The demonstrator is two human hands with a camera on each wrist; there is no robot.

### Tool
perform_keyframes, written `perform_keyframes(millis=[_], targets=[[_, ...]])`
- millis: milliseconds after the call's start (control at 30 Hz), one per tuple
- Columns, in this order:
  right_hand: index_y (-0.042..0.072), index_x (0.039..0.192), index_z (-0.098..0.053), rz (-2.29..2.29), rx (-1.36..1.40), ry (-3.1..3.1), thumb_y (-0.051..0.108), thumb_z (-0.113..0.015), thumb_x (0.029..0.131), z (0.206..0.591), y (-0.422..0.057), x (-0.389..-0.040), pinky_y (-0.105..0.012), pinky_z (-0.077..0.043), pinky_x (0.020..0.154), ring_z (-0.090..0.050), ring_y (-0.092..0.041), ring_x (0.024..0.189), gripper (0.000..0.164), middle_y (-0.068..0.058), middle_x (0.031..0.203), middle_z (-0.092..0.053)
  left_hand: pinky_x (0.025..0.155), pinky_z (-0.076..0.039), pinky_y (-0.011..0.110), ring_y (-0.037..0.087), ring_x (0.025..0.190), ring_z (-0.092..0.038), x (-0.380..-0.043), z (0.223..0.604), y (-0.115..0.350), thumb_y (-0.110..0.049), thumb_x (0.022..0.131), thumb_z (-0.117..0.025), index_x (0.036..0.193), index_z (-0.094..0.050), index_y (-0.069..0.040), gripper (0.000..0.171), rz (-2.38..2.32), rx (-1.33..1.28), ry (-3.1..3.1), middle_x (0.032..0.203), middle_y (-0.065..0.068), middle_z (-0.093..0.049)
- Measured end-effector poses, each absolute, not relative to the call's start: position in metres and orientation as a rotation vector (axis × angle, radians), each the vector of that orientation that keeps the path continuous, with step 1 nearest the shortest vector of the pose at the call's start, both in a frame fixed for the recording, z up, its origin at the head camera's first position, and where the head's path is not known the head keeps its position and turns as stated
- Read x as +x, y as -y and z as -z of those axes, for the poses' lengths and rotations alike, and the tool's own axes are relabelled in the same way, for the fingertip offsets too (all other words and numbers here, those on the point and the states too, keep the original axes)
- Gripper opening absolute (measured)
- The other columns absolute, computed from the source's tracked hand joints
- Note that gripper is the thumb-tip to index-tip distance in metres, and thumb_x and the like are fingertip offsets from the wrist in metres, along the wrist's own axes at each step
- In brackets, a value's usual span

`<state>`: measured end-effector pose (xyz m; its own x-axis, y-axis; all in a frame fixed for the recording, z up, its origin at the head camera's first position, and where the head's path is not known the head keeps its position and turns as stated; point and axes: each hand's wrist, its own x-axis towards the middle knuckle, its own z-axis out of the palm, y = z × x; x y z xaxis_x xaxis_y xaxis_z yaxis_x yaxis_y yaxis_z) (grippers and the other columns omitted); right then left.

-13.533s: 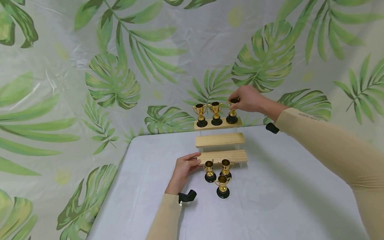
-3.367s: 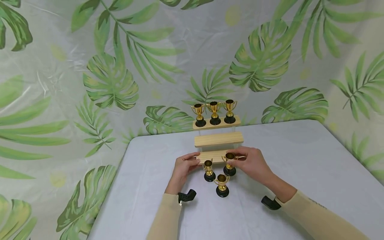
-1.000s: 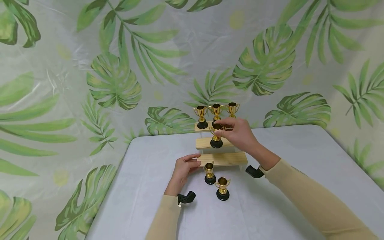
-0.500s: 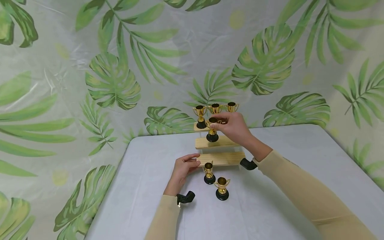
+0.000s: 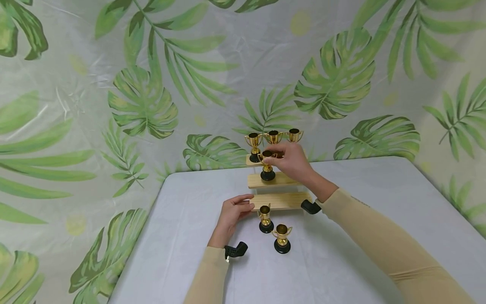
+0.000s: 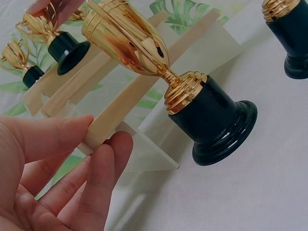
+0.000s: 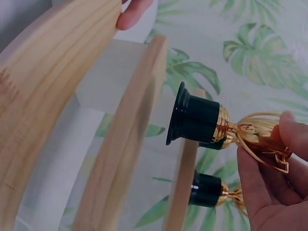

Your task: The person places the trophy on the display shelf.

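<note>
My right hand pinches a small gold trophy cup by its bowl. The cup is upright, its black base close over the left part of the middle wooden shelf; in the right wrist view a gap shows between base and board. My left hand grips the left end of the lowest shelf, thumb on top and fingers beneath. Several trophies stand on the top shelf, the rightmost partly hidden behind my right hand. Two more, a near trophy and one by the shelf, stand on the table.
The three-tier stand has pale, see-through side supports. It stands toward the back of a white-covered table. Behind hangs a leaf-patterned curtain. The two table trophies are in front of the stand, right of my left wrist.
My right hand has taken a trophy from the table up to the middle shelf, and lately moved slightly left with it. Earlier it let go of the top shelf's rightmost trophy. My left hand stays put.
</note>
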<state>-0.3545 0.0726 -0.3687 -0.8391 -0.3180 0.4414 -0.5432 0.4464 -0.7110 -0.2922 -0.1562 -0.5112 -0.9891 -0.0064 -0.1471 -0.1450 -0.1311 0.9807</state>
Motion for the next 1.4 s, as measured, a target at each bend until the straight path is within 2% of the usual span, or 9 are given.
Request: perform_keyframes(millis=[400,867,1100,1400], targets=[[0.009,0.124,-0.073,-1.311,0.734,2.522,0.023,-0.080,0.089,0.383,-0.068,-0.361,-0.042,-0.058,0.078,-0.068,-0.023,0.100,0.038,-0.008,0.119,-0.071,0.080,-0.059,0.033,0.015,0.081,-0.068,-0.291,0.509,0.156,0.000,0.080,-0.081,0.116,-0.075,-0.002,0.036,-2.303,-0.161,-1.993,0.091,0.007,-0.069],[0.016,0.128,-0.071,-1.259,0.755,2.534,0.026,-0.079,0.090,0.388,-0.070,-0.364,-0.038,-0.058,0.075,-0.068,-0.021,0.099,0.040,-0.007,0.124,-0.069,0.080,-0.059,0.033,0.014,0.080,-0.068,-0.291,0.509,0.155,-0.002,0.080,-0.082,0.115,-0.076,-0.004,0.035,-2.290,-0.170,-2.014,0.089,0.005,-0.067],[0.017,0.130,-0.070,-1.240,0.771,2.508,0.025,-0.078,0.090,0.389,-0.070,-0.363,-0.038,-0.059,0.075,-0.069,-0.020,0.097,0.041,-0.007,0.124,-0.069,0.078,-0.059,0.031,0.013,0.078,-0.068,-0.292,0.511,0.155,-0.002,0.080,-0.082,0.116,-0.076,-0.004,0.036,-2.302,-0.177,-2.007,0.088,0.005,-0.067],[0.016,0.132,-0.069,-1.237,0.791,2.510,0.025,-0.078,0.091,0.389,-0.071,-0.362,-0.038,-0.058,0.076,-0.069,-0.020,0.097,0.043,-0.008,0.125,-0.069,0.082,-0.059,0.034,0.013,0.080,-0.067,-0.291,0.510,0.155,-0.002,0.080,-0.082,0.118,-0.074,-0.002,0.039,-2.297,-0.188,-1.990,0.090,0.006,-0.067]])
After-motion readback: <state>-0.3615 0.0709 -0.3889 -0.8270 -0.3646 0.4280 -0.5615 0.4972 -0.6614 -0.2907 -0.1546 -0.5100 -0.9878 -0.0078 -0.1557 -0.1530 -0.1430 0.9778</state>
